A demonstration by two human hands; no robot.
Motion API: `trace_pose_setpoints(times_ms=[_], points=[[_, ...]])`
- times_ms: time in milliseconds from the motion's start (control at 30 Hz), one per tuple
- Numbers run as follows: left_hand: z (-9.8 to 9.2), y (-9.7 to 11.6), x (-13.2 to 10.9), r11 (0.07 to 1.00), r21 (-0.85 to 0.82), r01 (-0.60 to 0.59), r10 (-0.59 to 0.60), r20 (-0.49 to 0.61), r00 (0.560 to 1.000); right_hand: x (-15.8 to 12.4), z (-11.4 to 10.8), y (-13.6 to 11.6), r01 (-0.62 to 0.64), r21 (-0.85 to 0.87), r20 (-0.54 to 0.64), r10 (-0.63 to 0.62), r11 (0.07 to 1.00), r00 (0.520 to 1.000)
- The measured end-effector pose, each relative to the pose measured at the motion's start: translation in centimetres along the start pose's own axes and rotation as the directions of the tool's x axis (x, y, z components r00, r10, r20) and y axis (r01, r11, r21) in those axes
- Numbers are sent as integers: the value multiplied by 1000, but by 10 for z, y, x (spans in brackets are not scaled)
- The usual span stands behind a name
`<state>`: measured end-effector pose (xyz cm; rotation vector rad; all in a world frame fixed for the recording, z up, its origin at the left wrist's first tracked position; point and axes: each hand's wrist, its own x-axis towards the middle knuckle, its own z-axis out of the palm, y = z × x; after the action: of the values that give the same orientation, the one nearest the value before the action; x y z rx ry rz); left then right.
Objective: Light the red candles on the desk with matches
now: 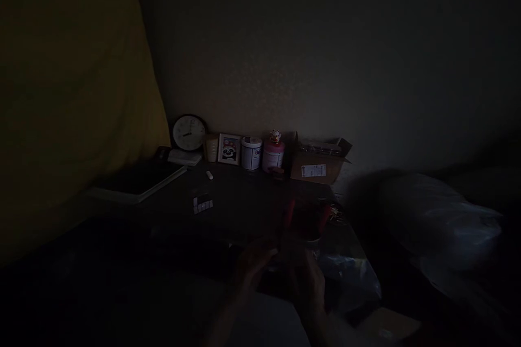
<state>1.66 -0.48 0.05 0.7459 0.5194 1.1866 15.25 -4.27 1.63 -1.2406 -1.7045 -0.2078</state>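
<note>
The picture is very dark. My left hand point(254, 261) is low in the middle, over the table's near edge, its fingers bent inward toward the right. Facing it a short way off is my right hand point(310, 281), its fingers curled too. Both hands look closed around something small or dark between them, which I cannot make out. Just beyond my right hand stand two upright red parts, a left one point(290, 212) and a right one point(324, 219), around a dark shape of unclear kind. A pale sheet-like surface point(271, 317) lies below the hands.
Along the wall stand a round clock point(189, 133), a panda picture frame point(229, 149), a white tin point(251, 153), a pink-lidded tin point(273, 156) and an open cardboard box point(313, 169). A yellow curtain point(73, 76) hangs left; a plastic bag point(439, 222) bulges right.
</note>
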Motion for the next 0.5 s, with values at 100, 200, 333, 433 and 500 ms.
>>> trace_pose_setpoints(times_ms=[100, 200, 333, 433, 500], points=[[1, 0, 0, 1000, 5, -6, 6, -9, 1000, 0, -2, 0, 24, -29, -15, -24, 999, 1000], [2, 2, 0, 999, 47, -20, 20, 15, 1000, 1, -4, 0, 43, -28, -4, -43, 999, 999], [3, 3, 0, 995, 93, -35, 36, -4, 999, 1, -3, 1, 58, -18, -19, -58, 998, 998], [2, 3, 0, 992, 119, -28, 30, -12, 999, 1, -3, 0, 84, -35, -40, -85, 996, 996], [2, 2, 0, 993, 111, -34, 36, -13, 999, 2, -5, -2, 100, -43, -61, -102, 994, 993]])
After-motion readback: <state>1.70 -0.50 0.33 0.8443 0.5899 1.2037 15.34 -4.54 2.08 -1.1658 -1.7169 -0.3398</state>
